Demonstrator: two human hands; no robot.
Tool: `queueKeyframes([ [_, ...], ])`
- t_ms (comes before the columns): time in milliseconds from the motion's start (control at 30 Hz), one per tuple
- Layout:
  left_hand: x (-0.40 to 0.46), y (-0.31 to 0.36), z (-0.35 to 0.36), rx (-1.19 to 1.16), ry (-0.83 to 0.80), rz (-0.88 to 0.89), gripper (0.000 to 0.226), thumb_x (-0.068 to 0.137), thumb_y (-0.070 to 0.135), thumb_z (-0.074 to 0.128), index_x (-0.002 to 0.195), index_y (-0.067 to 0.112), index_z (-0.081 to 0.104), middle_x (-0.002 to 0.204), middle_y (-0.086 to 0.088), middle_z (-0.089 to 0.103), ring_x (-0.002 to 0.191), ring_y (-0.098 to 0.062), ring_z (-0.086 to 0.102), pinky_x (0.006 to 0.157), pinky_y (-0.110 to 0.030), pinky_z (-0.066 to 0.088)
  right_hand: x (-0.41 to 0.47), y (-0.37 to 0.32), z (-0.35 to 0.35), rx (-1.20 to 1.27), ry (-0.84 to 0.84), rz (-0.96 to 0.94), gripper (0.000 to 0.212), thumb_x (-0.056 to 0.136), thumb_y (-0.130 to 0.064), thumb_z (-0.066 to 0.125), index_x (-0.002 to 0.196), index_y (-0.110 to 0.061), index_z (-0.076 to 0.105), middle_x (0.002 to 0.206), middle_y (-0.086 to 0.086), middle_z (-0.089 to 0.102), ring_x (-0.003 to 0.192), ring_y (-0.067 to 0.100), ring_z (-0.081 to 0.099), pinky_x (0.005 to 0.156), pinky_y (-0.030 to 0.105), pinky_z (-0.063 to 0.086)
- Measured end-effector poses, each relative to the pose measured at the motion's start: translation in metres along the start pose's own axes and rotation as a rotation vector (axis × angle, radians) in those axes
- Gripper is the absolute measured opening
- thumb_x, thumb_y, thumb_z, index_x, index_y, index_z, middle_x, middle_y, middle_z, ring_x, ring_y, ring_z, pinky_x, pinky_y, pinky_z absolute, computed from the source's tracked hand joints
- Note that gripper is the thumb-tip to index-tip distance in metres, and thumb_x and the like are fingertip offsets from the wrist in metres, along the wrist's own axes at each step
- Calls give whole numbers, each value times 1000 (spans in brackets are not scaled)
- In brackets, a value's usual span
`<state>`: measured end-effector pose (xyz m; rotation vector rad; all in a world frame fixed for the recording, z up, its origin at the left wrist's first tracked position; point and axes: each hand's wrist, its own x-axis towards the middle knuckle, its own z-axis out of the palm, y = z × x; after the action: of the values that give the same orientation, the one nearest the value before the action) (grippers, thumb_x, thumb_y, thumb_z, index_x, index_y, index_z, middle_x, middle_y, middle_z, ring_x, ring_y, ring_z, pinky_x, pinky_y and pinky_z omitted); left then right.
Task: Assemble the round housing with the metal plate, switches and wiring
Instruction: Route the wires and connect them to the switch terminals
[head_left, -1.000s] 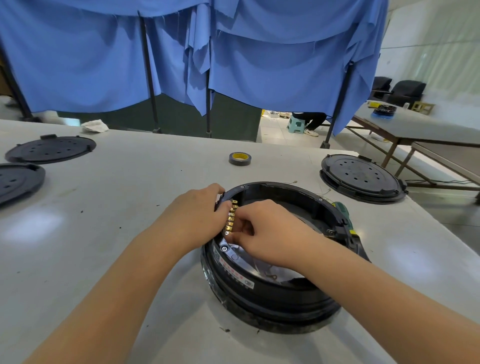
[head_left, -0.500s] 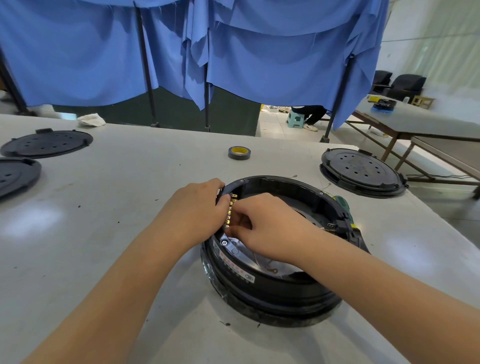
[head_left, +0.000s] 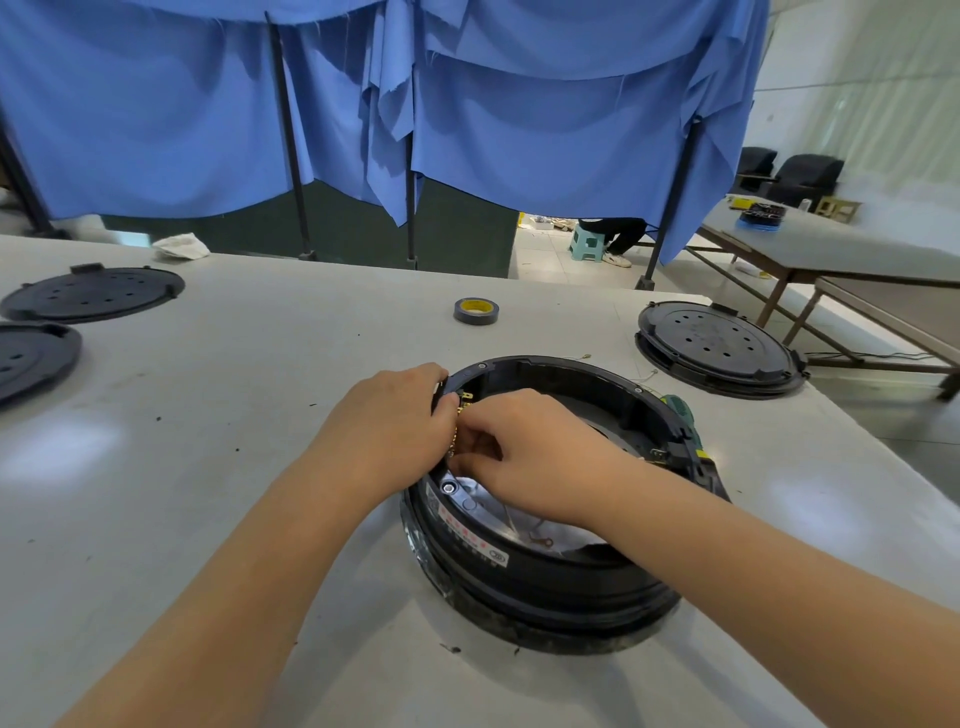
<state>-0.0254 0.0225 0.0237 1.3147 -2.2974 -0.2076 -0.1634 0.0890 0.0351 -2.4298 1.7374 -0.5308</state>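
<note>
The round black housing (head_left: 550, 582) lies open side up on the white table (head_left: 208, 467), with a shiny metal plate (head_left: 524, 519) inside it. A switch block with brass terminals (head_left: 464, 402) sits at the housing's left inner wall. My left hand (head_left: 389, 421) grips the rim and the block from outside. My right hand (head_left: 524, 452) reaches inside, its curled fingers pinching at the terminals. A thin wire with a ring lug (head_left: 543, 540) lies on the plate. Most of the block is hidden by my fingers.
A roll of black tape (head_left: 475, 310) lies beyond the housing. Black round covers lie at the right (head_left: 719, 347) and at the far left (head_left: 93, 293), (head_left: 31, 358). A green tool (head_left: 683, 410) peeks out behind the housing. Blue curtains hang behind the table.
Both hands stay at the switch block. More of the brass terminal row is now covered by my fingers. The view has shifted slightly.
</note>
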Motion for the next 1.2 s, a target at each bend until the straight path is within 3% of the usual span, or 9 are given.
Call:
queueKeyframes([
  [400, -1, -4, 5, -172, 19, -73, 36, 93, 37, 49, 127, 29, 58, 104, -3, 70, 99, -23, 61, 74, -29, 38, -4, 0, -2, 43, 7, 22, 14, 85, -28, 64, 75, -19, 58, 63, -10, 51, 62, 10, 49, 62, 30, 43],
  [467, -2, -5, 5, -182, 26, -92, 34, 91, 39, 51, 122, 30, 61, 85, 2, 69, 87, -20, 61, 70, -28, 38, -4, 1, -3, 93, -2, 42, 13, 84, -31, 66, 76, -20, 62, 64, -10, 54, 63, 10, 52, 63, 31, 46],
  [533, -2, -6, 4, -221, 66, -114, 27, 89, 39, 54, 111, 30, 66, 56, 10, 53, 64, -13, 55, 59, -27, 36, -5, 2, -5, 136, 3, 73, 15, 82, -35, 70, 76, -22, 65, 64, -9, 55, 61, 6, 51, 61, 28, 45],
  [600, -2, -5, 4, -276, 142, -134, 16, 86, 38, 59, 95, 29, 69, 46, 7, 47, 52, -8, 49, 52, -26, 32, -5, 5, -8, 184, 21, 113, 16, 79, -38, 73, 79, -23, 67, 62, -9, 56, 58, 5, 50, 59, 24, 43],
  [700, -1, -3, 4, -466, 209, -163, 11, 84, 30, 65, 91, 26, 71, 68, 7, 61, 64, -7, 57, 58, -27, 43, -7, 9, -16, 245, 60, 134, 13, 81, -35, 73, 83, -22, 69, 65, -7, 63, 61, 4, 56, 63, 25, 49],
  [867, -4, 5, 12, -792, 104, -158, 30, 88, 16, 65, 117, 24, 65, 111, 8, 66, 101, -3, 61, 82, -19, 48, -11, 28, -34, 262, 245, 179, 4, 86, -26, 69, 84, -23, 71, 73, -10, 67, 68, 2, 59, 63, 13, 47],
  [967, -6, 7, 16, -929, 106, -169, 29, 90, 9, 62, 115, 24, 66, 112, 9, 68, 104, -1, 63, 91, -22, 50, -14, 53, -49, 257, 369, 242, 7, 89, -23, 64, 85, -24, 71, 78, -12, 68, 74, 1, 61, 69, 10, 47],
  [1067, -7, 5, 19, -966, 139, -165, 31, 91, 5, 59, 113, 25, 66, 108, 13, 69, 99, 4, 64, 84, -13, 49, -15, 90, -61, 350, 485, 364, 15, 94, -25, 56, 85, -29, 67, 81, -9, 66, 77, 9, 61, 73, 22, 50],
  [1200, -7, 4, 23, -958, 154, -170, 29, 90, 6, 58, 112, 22, 69, 106, 13, 70, 98, 2, 65, 85, -18, 49, -15, 147, -60, 254, 504, 559, 14, 95, -25, 54, 91, -20, 67, 85, -3, 65, 80, 15, 59, 70, 27, 43],
])
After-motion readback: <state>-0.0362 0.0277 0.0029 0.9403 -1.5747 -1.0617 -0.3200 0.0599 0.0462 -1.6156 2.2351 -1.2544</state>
